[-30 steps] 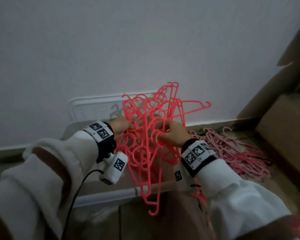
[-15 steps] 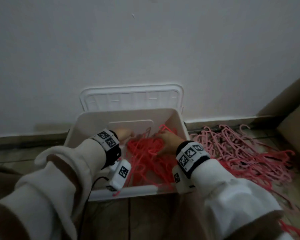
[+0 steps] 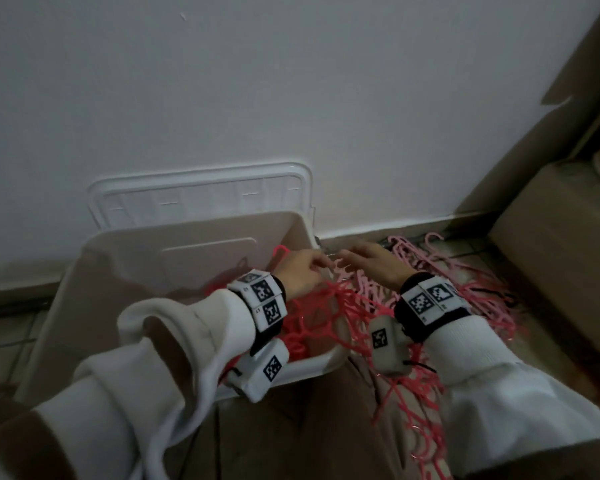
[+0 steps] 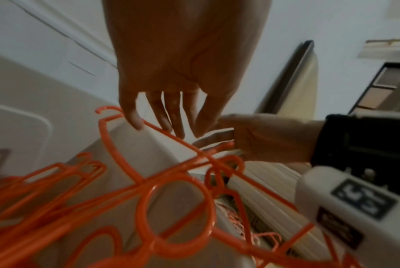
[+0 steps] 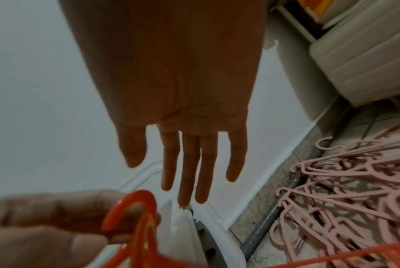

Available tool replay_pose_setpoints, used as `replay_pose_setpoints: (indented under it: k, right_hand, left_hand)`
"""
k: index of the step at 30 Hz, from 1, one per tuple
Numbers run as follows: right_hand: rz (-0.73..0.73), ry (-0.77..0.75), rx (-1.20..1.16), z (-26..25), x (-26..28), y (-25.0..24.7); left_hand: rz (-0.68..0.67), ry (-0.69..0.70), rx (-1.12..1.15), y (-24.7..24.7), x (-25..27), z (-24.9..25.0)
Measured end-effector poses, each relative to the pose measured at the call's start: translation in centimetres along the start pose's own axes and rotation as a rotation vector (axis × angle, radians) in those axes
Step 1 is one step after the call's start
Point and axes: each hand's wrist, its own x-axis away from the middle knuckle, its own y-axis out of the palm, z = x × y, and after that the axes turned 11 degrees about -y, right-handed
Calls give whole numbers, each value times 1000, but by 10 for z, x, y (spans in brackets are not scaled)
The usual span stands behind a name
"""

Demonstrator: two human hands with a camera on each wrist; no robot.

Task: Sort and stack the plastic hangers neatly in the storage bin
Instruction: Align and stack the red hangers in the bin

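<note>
A white storage bin (image 3: 136,271) holds a tangle of red hangers (image 3: 312,327), several of them draped over its right rim onto the floor. My left hand (image 3: 321,263) is over that rim; in the wrist views its thumb and fingertips (image 4: 134,121) pinch one red hanger (image 4: 116,150) near its hook (image 5: 130,204). My right hand (image 3: 354,259) hovers just to the right with straight, spread fingers (image 5: 187,181), holding nothing. A pile of pale pink hangers (image 3: 465,271) lies on the floor beyond it.
The bin's lid (image 3: 201,192) leans on the white wall behind the bin. Cardboard boxes (image 3: 551,244) stand at the right. More red hangers (image 3: 416,410) trail over the floor under my right forearm. A grey rail (image 5: 267,223) runs along the skirting.
One second ago both hands held the red bundle up; half a second ago they had lowered it into the bin. Now both hands have shifted right to the bin's right rim, and the right hand is free.
</note>
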Motion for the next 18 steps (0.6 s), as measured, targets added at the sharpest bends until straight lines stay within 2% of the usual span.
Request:
replay_pose_setpoints:
  k: [2, 5, 8, 10, 12, 18]
  right_hand:
    - [-36, 37, -41, 4, 8, -7]
    - [-90, 77, -72, 1, 20, -14]
    - [82, 21, -250, -4, 22, -20]
    - [239, -12, -389, -12, 21, -24]
    - [319, -55, -472, -22, 20, -26]
    - [316, -149, -510, -44, 16, -25]
  left_hand:
    - [-9, 48, -212, 8, 2, 10]
    - [-126, 117, -411, 17, 7, 17]
    - [-150, 157, -586, 24, 9, 14]
    - [-100, 155, -611, 25, 9, 12]
    - [-48, 147, -569, 26, 8, 10]
    - [15, 172, -616, 26, 17, 16]
